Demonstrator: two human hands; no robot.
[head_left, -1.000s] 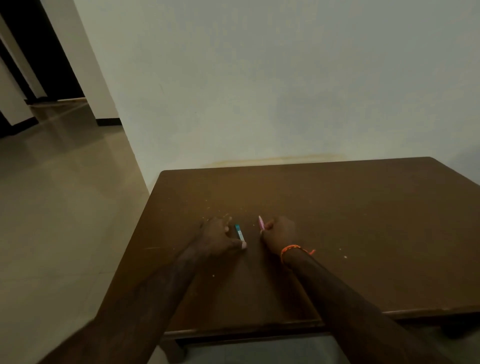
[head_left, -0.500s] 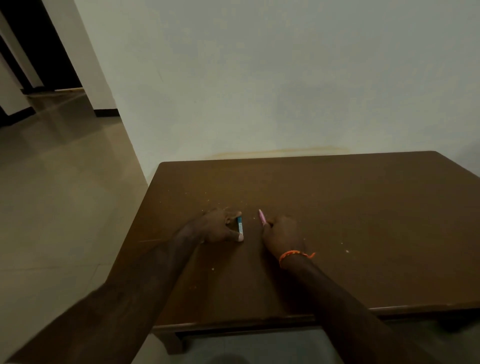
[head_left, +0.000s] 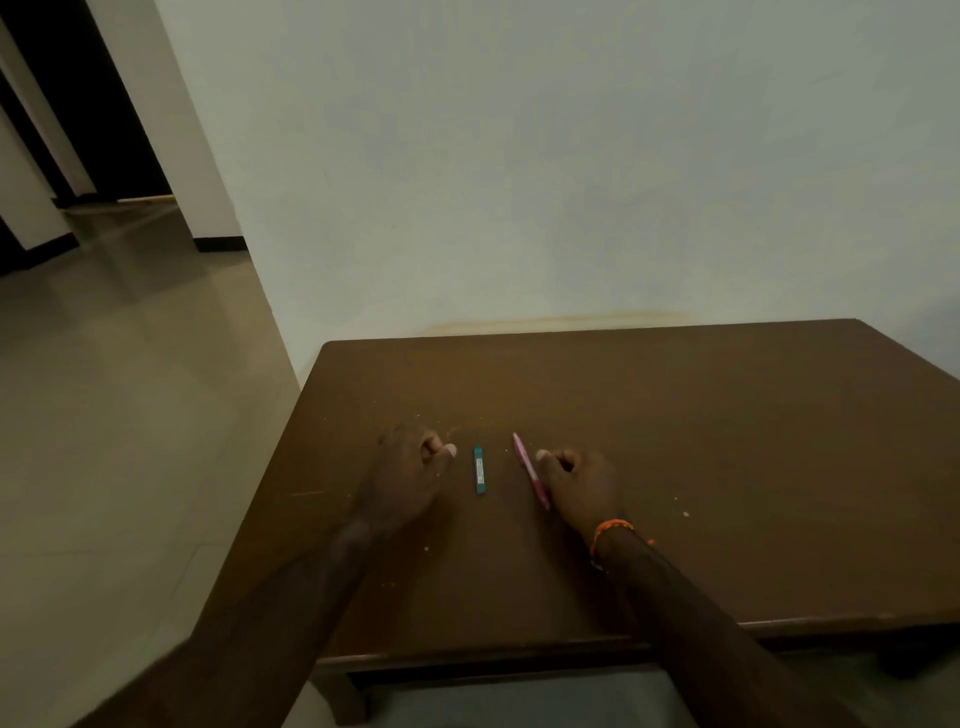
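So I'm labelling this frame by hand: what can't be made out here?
- Print on the small teal stick: too small, head view.
- Whether the right hand touches the slim pink pen: hidden by its fingers.
- Left hand: fingers curled under, palm hidden.

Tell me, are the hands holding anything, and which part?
Neither plainly holds anything. The teal stick lies free beside the left hand. The pink pen lies against the right hand; a grip cannot be told.

Teal stick's (head_left: 480, 469) label too small
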